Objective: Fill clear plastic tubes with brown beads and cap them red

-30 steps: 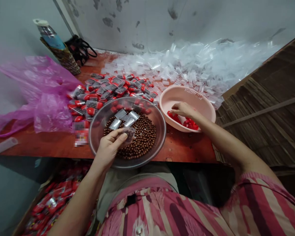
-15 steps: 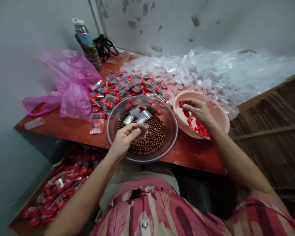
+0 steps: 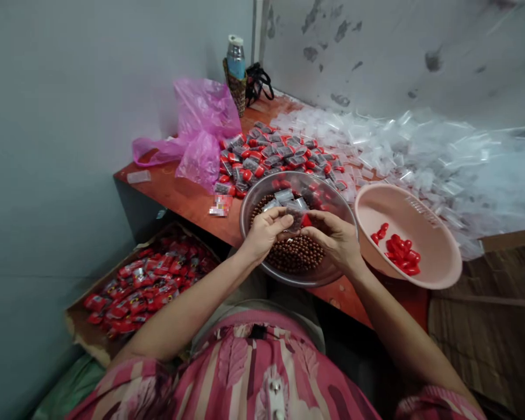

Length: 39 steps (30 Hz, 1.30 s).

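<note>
Over the metal bowl (image 3: 250, 256), my left hand (image 3: 265, 233) is closed on a small clear plastic container (image 3: 294, 220) filled with dark beads. My right hand (image 3: 336, 238) pinches a red cap (image 3: 306, 220) against the container's right end; whether it is seated I cannot tell. Below them, the bowl holds loose brown beads (image 3: 295, 255), several clear containers (image 3: 283, 196) and some red caps by its far wall. To the right, a pink plastic basin (image 3: 441, 265) has more red caps (image 3: 403, 254) in it.
Behind the bowl lies a heap of filled, red-capped containers (image 3: 271, 153). Clear empty containers (image 3: 429, 151) spread along the wall. A pink plastic bag (image 3: 203, 116) and a flask (image 3: 235, 58) stand at the back left. Below the table's left edge, a cardboard box (image 3: 83, 332) holds red packets.
My right hand has come from the basin to the container, bringing a red cap. My left hand still holds the container. The camera view has turned left.
</note>
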Each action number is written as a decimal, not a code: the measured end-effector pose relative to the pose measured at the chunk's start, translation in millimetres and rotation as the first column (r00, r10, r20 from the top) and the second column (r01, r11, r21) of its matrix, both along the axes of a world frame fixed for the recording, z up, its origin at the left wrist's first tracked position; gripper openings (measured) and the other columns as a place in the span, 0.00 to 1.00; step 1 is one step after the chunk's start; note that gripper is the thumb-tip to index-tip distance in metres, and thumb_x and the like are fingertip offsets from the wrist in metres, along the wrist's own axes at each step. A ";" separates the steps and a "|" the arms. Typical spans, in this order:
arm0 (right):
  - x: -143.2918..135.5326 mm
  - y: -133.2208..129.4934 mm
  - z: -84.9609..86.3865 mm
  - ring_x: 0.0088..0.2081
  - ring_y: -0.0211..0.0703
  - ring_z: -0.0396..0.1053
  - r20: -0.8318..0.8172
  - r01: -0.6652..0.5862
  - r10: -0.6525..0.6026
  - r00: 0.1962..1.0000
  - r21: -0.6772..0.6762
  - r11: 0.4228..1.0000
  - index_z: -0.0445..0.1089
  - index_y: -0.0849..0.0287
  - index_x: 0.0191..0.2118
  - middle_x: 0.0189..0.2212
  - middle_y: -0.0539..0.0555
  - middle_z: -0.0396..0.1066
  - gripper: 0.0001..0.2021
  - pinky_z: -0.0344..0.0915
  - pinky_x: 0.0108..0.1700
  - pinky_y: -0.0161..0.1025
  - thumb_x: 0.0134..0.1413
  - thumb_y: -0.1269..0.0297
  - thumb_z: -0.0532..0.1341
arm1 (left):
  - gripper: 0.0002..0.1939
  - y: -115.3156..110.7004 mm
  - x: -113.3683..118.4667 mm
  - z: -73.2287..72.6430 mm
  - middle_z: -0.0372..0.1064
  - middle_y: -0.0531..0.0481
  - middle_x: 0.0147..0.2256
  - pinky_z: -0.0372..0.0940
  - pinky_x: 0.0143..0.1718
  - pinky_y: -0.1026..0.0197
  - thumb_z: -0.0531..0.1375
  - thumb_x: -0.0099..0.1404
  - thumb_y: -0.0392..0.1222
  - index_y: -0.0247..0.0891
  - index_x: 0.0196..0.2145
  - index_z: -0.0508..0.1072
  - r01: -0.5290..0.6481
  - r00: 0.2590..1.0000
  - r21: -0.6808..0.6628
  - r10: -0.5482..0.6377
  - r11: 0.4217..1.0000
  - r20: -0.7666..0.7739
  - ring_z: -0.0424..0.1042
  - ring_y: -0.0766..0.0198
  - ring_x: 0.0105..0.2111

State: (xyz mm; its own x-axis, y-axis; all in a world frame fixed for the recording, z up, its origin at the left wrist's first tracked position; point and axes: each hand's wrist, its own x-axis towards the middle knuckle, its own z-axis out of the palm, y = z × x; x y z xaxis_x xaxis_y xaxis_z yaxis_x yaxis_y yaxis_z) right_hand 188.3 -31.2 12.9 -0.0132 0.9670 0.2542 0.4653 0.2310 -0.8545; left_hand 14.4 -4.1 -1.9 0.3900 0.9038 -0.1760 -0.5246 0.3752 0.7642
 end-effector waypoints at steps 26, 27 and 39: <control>11.3 -12.4 55.1 0.41 0.42 0.74 0.546 -0.313 0.167 0.821 0.186 0.932 0.73 0.54 0.52 0.42 0.56 0.74 0.14 0.71 0.44 0.38 0.63 0.66 0.58 | 0.12 -8.6 -4.7 -11.7 0.78 0.50 0.42 0.66 0.48 0.62 0.59 0.64 0.42 0.39 0.44 0.77 0.103 0.862 0.556 0.205 0.825 -0.464 0.76 0.60 0.43; 10.9 -11.5 54.5 0.40 0.42 0.74 0.518 -0.299 0.155 0.841 0.207 0.932 0.73 0.54 0.51 0.41 0.56 0.75 0.13 0.70 0.43 0.38 0.62 0.66 0.59 | 0.11 -8.7 -4.9 -11.5 0.78 0.51 0.42 0.66 0.48 0.62 0.59 0.64 0.41 0.39 0.43 0.77 0.107 0.864 0.560 0.201 0.822 -0.461 0.76 0.60 0.43; 4.0 -8.5 30.9 0.36 0.41 0.72 0.439 -0.261 0.123 0.890 0.269 0.927 0.72 0.56 0.47 0.34 0.53 0.73 0.10 0.68 0.39 0.37 0.60 0.67 0.62 | 0.11 -13.3 -7.5 -8.4 0.80 0.53 0.39 0.68 0.44 0.65 0.59 0.64 0.39 0.40 0.42 0.79 0.077 0.835 0.612 0.285 0.787 -0.471 0.77 0.63 0.39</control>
